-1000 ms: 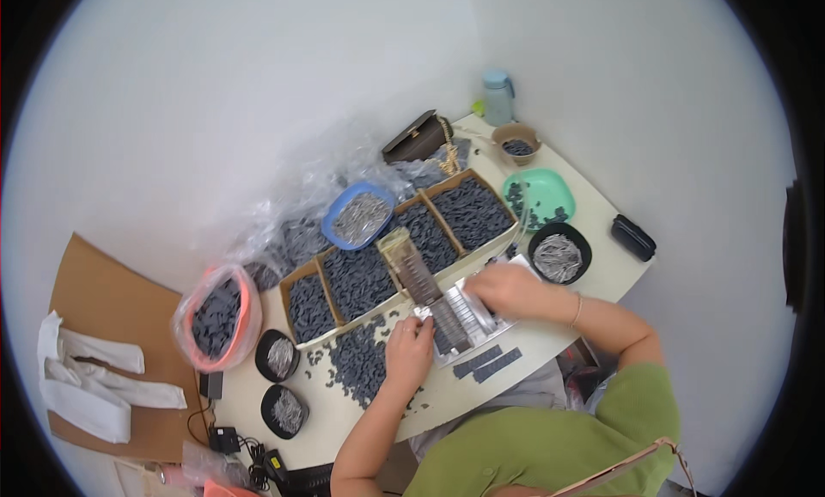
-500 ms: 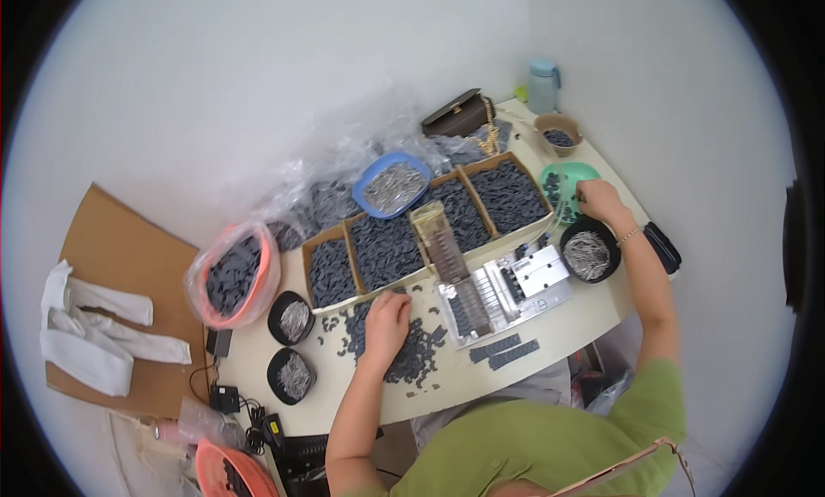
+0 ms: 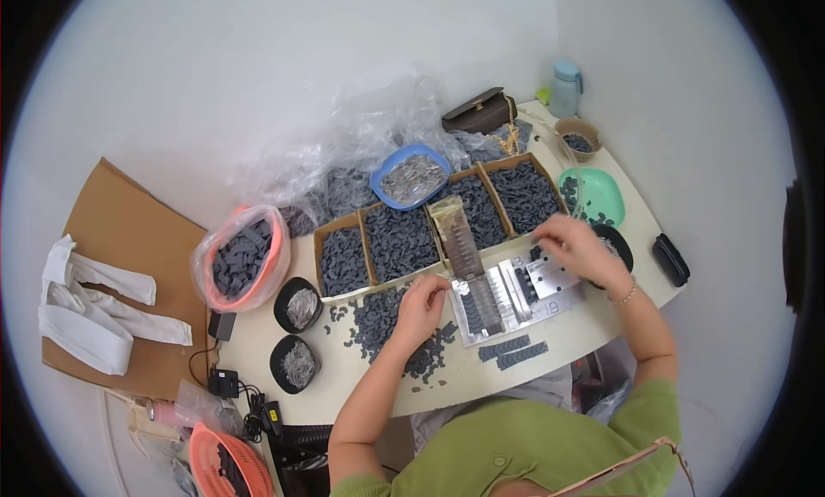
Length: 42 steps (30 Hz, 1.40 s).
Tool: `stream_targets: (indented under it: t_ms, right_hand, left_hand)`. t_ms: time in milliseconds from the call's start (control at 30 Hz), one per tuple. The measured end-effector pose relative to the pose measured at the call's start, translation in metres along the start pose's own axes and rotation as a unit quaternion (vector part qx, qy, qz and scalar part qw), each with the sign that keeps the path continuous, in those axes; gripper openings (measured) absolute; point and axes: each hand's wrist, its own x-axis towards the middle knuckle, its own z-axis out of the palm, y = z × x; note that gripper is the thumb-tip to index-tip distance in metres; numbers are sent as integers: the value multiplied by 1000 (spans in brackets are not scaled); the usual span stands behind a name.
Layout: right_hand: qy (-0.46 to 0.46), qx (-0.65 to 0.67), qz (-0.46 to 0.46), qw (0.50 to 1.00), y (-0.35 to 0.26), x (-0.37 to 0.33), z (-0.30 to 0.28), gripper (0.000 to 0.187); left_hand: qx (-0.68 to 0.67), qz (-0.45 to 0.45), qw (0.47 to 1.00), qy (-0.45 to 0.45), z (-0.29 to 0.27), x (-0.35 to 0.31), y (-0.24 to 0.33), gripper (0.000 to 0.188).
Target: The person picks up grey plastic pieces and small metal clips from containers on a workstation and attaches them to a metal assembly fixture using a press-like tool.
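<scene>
My left hand [image 3: 418, 317] hovers at the left edge of a metal assembly fixture [image 3: 543, 308], its fingers drawn together. Whatever they hold, if anything, is too small to make out. Beneath and beside it spreads a loose pile of small dark grey plastic pieces [image 3: 378, 325]. My right hand [image 3: 577, 250] is over the fixture's right part, thumb and fingers pinched near its far edge; what lies in the pinch is hidden. A clear ribbed chute [image 3: 460, 239] rises from the fixture toward the boxes. Two dark grey strips [image 3: 522, 356] rest along its near side.
Behind stand cardboard boxes [image 3: 400, 243] full of grey pieces, a blue tray [image 3: 378, 188] of metal pins on top. Black bowls [image 3: 278, 370] of pins are left; another black bowl [image 3: 625, 242] and a green dish [image 3: 612, 192] are right. A pink basket [image 3: 278, 261] stands at the left.
My right hand has left the green dish and come left and nearer, over the fixture. My left hand has moved from the loose pile rightward to the fixture's edge. The view has shifted slightly.
</scene>
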Motion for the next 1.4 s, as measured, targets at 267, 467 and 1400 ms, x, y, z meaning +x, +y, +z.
stream_targets:
  t_ms: [267, 467, 1400]
  right_hand:
    - [-72, 32, -63, 995, -22, 1, 59, 11]
    - [-61, -13, -85, 994, -29, 8, 90, 10]
    - [57, -306, 205, 928, 8, -61, -28, 16]
  left_hand:
    - [18, 42, 999, -10, 19, 4, -3, 13]
    - [208, 170, 961, 59, 33, -3, 4, 12]
    - [351, -260, 883, 174, -183, -156, -96, 9]
